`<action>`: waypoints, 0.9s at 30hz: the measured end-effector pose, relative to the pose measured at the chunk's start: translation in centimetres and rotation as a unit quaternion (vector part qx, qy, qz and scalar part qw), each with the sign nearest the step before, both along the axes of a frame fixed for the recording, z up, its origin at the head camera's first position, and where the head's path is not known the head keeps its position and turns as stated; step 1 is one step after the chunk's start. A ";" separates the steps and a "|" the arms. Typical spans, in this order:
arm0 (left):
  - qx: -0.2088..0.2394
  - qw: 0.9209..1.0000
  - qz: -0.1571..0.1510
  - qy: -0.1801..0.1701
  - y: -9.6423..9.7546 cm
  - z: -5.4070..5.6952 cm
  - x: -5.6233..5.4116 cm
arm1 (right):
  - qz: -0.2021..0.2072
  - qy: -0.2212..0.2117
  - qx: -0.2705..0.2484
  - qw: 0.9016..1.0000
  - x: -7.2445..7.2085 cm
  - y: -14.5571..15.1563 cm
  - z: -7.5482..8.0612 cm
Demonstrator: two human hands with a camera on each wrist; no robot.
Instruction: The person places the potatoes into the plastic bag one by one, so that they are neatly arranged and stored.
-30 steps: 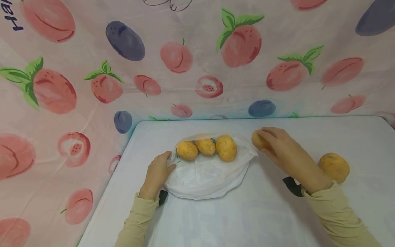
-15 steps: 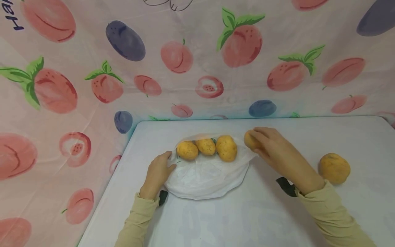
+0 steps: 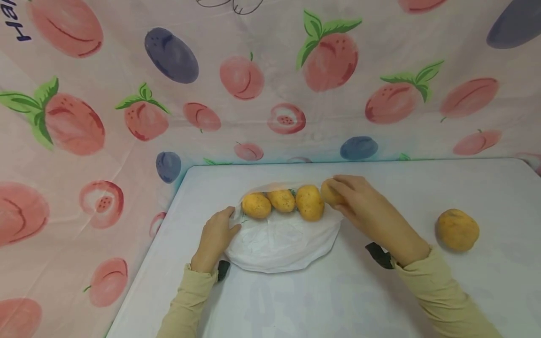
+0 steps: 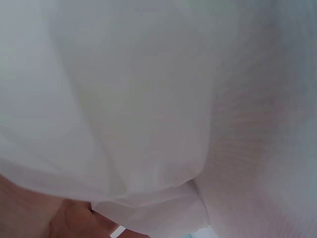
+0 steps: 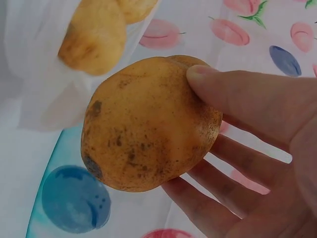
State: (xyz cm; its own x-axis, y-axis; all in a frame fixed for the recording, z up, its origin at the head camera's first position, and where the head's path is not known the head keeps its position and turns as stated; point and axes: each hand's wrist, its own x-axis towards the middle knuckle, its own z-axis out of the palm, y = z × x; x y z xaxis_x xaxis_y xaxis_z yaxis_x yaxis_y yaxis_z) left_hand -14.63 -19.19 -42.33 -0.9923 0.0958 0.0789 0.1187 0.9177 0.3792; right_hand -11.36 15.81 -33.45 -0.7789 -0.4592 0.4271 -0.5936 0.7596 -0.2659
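Note:
My right hand (image 3: 365, 204) grips a potato (image 5: 148, 126) between thumb and fingertips. In the head view it is at the right end of a white plastic bag (image 3: 274, 249), close beside the rightmost potato (image 3: 310, 203) there. A middle potato (image 3: 282, 201) and a left potato (image 3: 256, 205) lie in the same row at the bag's mouth. My left hand (image 3: 214, 237) holds the bag's left edge, thumb in front. White plastic (image 4: 138, 99) fills most of the left wrist view and hides much of that hand.
One more potato (image 3: 457, 230) lies on the white table (image 3: 296, 305), to the right of my right forearm. A fruit-print cloth (image 3: 262, 47) rises behind the table's back edge and along its left side. Dark straps (image 3: 379, 256) show at both wrists.
My right hand has carried its potato leftward, from beyond the bag's right end to beside the row. The left hand, the bag and the other potatoes have stayed put.

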 end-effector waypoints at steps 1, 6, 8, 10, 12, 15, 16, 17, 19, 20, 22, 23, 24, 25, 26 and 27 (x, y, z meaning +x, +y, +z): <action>-0.001 1.000 0.000 0.001 0.0 0.0 0.0 | 0.002 0.000 0.000 1.000 0.0 -0.2 0.0; 0.001 1.000 0.000 0.000 0.0 0.0 0.0 | 0.013 0.004 0.004 1.000 -0.2 -1.4 -0.2; 0.001 1.000 0.001 -0.001 -0.1 0.1 0.0 | 0.015 0.001 0.010 1.000 -0.1 -1.8 -0.2; 0.001 1.000 0.002 -0.004 -0.1 0.2 0.0 | 0.017 -0.002 0.013 1.000 -0.1 -2.3 -0.3; 0.001 1.000 0.003 -0.006 -0.1 0.2 0.0 | 0.020 -0.006 0.016 1.000 0.0 -2.9 -0.3; 0.006 1.000 0.005 -0.011 -0.1 0.2 -0.1 | 0.027 -0.009 0.019 0.999 0.0 -3.5 -0.4; 0.008 1.000 0.005 -0.012 -0.1 0.2 -0.1 | 0.030 -0.009 0.019 0.999 0.1 -3.7 -0.5; 0.009 1.000 0.004 -0.013 -0.1 0.2 -0.1 | 0.033 -0.008 0.021 0.999 0.1 -3.9 -0.5; 0.011 1.000 0.004 -0.013 -0.1 0.2 -0.1 | 0.040 -0.004 0.024 0.999 0.1 -4.3 -0.6; 0.011 1.000 0.004 -0.013 -0.1 0.2 -0.1 | 0.042 -0.001 0.025 0.999 0.1 -4.5 -0.7; 0.011 1.000 0.005 -0.014 -0.1 0.3 -0.1 | 0.047 0.003 0.028 0.999 0.1 -4.9 -0.8; 0.011 1.000 0.005 -0.014 -0.1 0.3 -0.1 | 0.049 0.003 0.029 0.998 0.1 -5.1 -0.8; 0.012 1.000 0.006 -0.015 0.0 0.3 0.0 | 0.050 0.003 0.030 0.998 0.2 -5.3 -0.8; 0.011 1.000 0.005 -0.014 0.0 0.2 0.0 | 0.052 0.001 0.031 0.998 0.2 -5.5 -0.8; 0.012 1.000 0.006 -0.014 0.0 0.2 0.0 | 0.053 -0.001 0.032 0.998 0.2 -5.7 -0.8; 0.012 1.000 0.006 -0.014 0.0 0.2 0.0 | 0.054 -0.003 0.033 0.998 0.2 -5.9 -0.8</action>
State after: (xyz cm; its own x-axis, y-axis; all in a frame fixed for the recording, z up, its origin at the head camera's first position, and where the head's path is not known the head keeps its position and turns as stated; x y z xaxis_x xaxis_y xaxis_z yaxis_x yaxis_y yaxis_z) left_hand -14.66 -19.19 -42.09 -0.9951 0.0823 0.0540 0.0971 0.9091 0.4050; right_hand -11.13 9.91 -34.30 -0.7257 -0.5684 0.3877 -0.6718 0.7069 -0.2210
